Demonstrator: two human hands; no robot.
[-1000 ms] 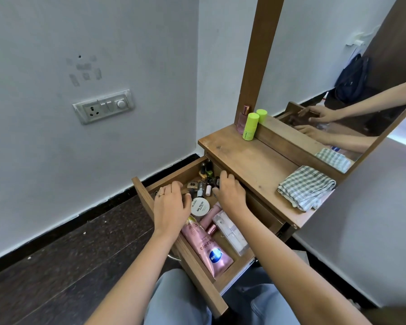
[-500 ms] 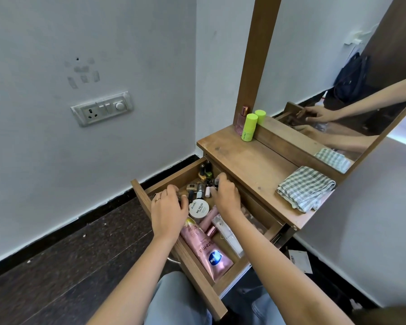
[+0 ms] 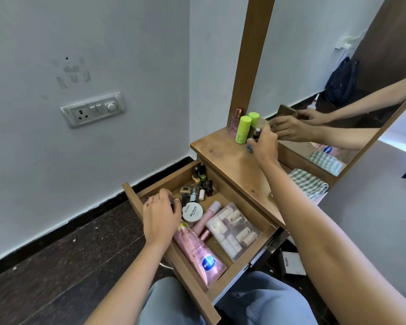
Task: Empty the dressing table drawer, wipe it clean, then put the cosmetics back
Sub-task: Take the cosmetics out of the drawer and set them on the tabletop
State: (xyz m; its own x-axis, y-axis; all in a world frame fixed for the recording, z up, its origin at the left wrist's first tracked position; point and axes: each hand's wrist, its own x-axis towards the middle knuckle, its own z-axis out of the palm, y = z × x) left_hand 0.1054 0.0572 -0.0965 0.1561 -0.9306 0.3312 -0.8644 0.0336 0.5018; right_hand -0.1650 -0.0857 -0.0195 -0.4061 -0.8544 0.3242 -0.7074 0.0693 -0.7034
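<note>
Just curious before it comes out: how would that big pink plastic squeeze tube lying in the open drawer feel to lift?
The pink plastic squeeze tube probably gives when squeezed, being flat-crimped at one end. That flattened end should keep it from rolling. Its glossy skin may be slightly slippery.

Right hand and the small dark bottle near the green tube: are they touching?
Touching. The head view shows the right hand gripping the small dark bottle, fingers curled round it, beside the green tube.

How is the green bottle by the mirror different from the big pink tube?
The green bottle stands upright on the table top; the pink tube lies flat in the open drawer. The green bottle is a stubby cylinder; the pink tube is longer and flattened. Both are cosmetics.
</note>
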